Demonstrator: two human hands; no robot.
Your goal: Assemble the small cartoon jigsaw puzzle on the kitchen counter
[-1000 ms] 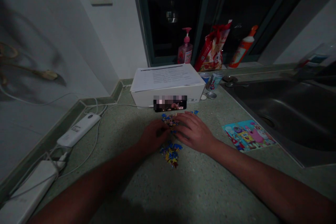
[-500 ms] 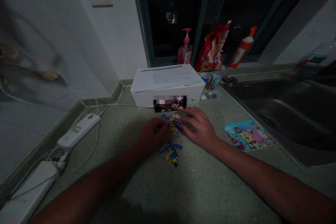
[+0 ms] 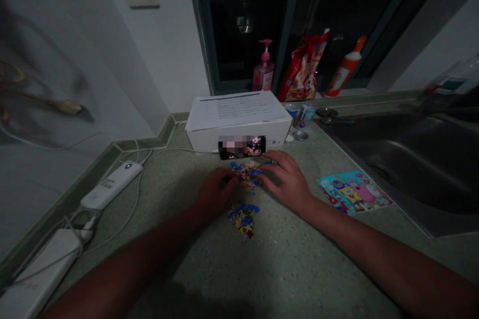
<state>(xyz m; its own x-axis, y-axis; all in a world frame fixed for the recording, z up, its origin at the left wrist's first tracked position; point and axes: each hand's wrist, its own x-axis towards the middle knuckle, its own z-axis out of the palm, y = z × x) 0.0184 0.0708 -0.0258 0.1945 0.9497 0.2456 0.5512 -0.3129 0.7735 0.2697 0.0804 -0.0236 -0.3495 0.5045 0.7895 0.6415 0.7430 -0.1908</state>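
Head: two hands (image 3: 217, 190) (image 3: 287, 180) flank one of two puzzle-piece piles (image 3: 247, 179) (image 3: 243, 218)

In dim light, we see a dark window (image 3: 322, 5), a white wall (image 3: 172, 50) left of it, a speckled worktop (image 3: 292, 259) below it.

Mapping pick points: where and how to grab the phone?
Probably pinch the phone by its right end, coming from the right: it stands on a long edge before the white box, and the cable meets its left end.
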